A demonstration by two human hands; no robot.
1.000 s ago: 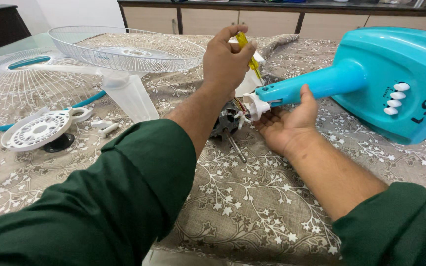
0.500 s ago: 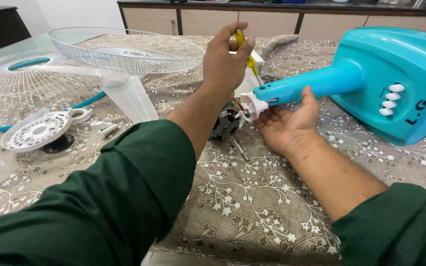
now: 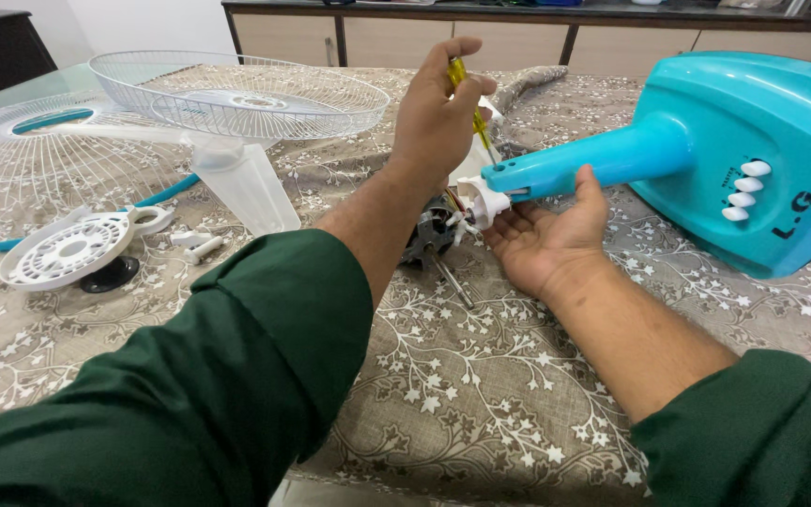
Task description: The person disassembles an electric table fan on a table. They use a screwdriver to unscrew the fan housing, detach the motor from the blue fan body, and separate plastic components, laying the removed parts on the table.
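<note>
While the left hand is raised above the neck of the fan stand, fingers closed round the yellow handle of a screwdriver, its shaft points down toward the white joint at the end of that neck. Tip itself hidden behind the hand and joint; cannot tell whether it sits in a screw

Right hand lies open, palm up, directly under the same neck, thumb resting against the blue tube, cradling it rather than gripping

Motor: bare, dark, coils showing, just left of the white joint, its thin shaft pointing toward the viewer over the cloth. Whether motor and neck are fastened or only butted together cannot be told

Further left of the stand:
- clear fan blade, lying loose
- two white wire guards, one resting partly on the other
- round white cover with a dark knob beside it
- a couple of small white screws or pegs

All on a table under a brown floral cloth

Judgement on progress: fan is well apart already, with guards, blade and cover off. Work left seems to centre on the motor-to-neck joint; no sign yet of that joint being finished either way
</note>
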